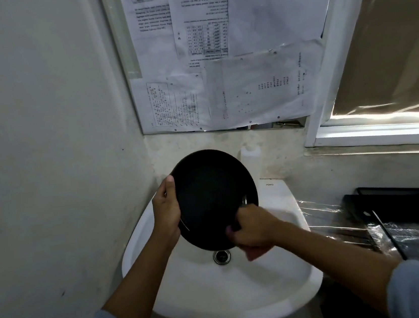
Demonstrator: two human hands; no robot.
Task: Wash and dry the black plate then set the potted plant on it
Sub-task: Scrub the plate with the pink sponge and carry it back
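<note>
The round black plate [213,198] is held tilted over the white sink [193,293], its dark face toward me. My left hand [166,209] grips its left rim, thumb on the edge. My right hand [254,230] presses against the plate's lower right rim with its fingers curled; a small pinkish thing shows beneath the hand, and I cannot tell what it is. The tap is mostly hidden behind the plate. No potted plant is in view.
The sink's drain [221,257] lies just below the plate. A white bottle [250,159] stands behind the sink. To the right is a black wire rack [399,212] on plastic-wrapped surface. Papers cover the mirror [216,52]; a window sill is at right.
</note>
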